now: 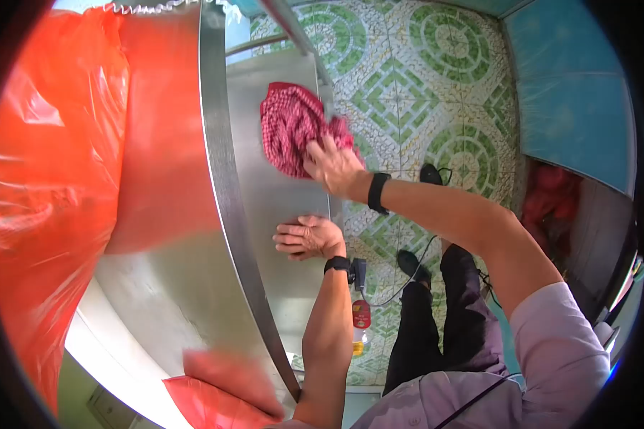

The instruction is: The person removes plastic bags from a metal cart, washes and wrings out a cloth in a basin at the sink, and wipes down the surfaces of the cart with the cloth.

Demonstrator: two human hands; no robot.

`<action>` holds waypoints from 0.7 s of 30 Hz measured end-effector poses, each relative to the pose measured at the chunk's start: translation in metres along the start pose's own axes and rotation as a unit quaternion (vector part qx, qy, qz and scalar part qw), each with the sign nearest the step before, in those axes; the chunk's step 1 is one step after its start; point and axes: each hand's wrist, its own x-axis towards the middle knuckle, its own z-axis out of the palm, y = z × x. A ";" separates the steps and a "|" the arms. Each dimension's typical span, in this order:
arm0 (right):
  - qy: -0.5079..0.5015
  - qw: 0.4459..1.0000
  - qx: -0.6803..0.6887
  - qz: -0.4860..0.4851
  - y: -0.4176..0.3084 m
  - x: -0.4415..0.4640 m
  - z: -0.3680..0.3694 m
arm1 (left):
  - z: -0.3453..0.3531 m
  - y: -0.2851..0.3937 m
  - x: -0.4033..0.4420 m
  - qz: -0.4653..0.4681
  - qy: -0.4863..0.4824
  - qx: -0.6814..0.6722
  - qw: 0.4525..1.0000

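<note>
My right hand (334,169) presses and grips a red-and-white checked cloth (290,129), its fingers bent into the bunched fabric. The cloth lies crumpled on a metal shelf (254,207), and part of it hangs at the shelf's edge. Palm down on the same shelf rests my left hand (310,238), with its fingers stretched out and nothing in them. Each wrist wears a black band.
A raised metal rim (229,193) runs along the shelf. Beyond it are large orange plastic sheets or bags (57,143). A bottle with a red label (361,314) stands below my left wrist. A cable crosses the green-patterned tiled floor (401,93). Blue panels (579,100) stand at right.
</note>
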 end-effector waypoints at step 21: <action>0.242 0.860 0.299 0.336 0.095 0.098 0.013 | -0.002 -0.008 -0.003 0.037 0.050 0.034 0.997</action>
